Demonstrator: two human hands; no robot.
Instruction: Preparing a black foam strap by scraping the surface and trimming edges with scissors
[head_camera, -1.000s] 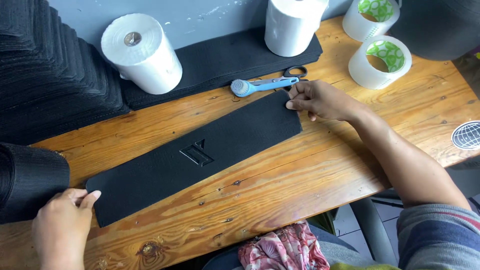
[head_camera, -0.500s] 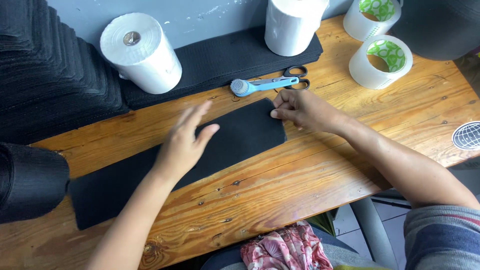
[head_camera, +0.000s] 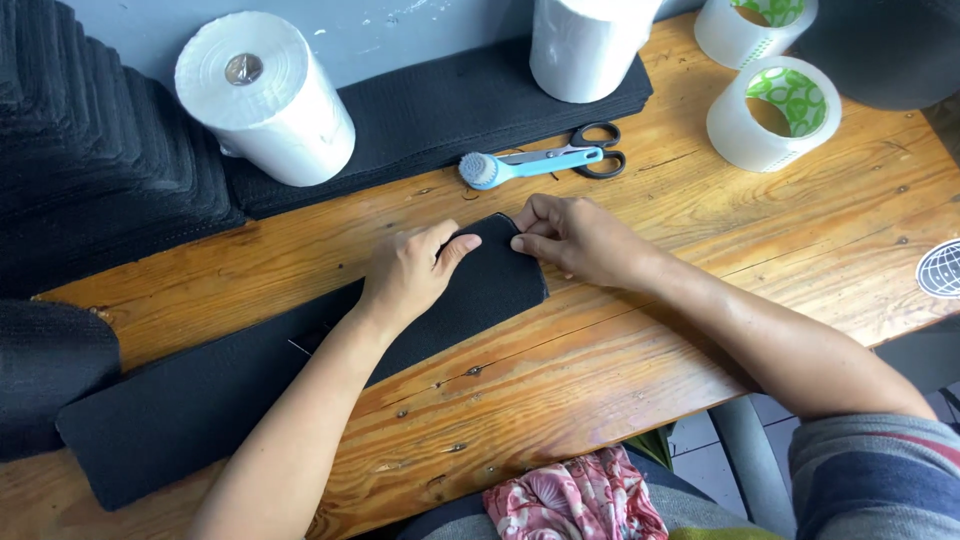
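Observation:
A long black fabric strip (head_camera: 200, 410) lies slantwise on the wooden table (head_camera: 800, 230), its right end near the middle. My left hand (head_camera: 410, 275) rests on that right end, fingers pointing right along its top edge. My right hand (head_camera: 580, 240) meets it from the right and pinches the strip's rounded end corner between its curled fingers. The fingertips of both hands nearly touch.
Just behind the hands lie a blue rotary cutter (head_camera: 525, 165) and black-handled scissors (head_camera: 600, 160). Two white rolls (head_camera: 265, 100) (head_camera: 585, 45) stand on black mats (head_camera: 450, 100). Tape rolls (head_camera: 775, 115) sit back right, and stacked black fabric (head_camera: 90, 180) far left.
My left hand has travelled from the strip's left end to its right end, beside my right hand. The strip has slid left and toward me.

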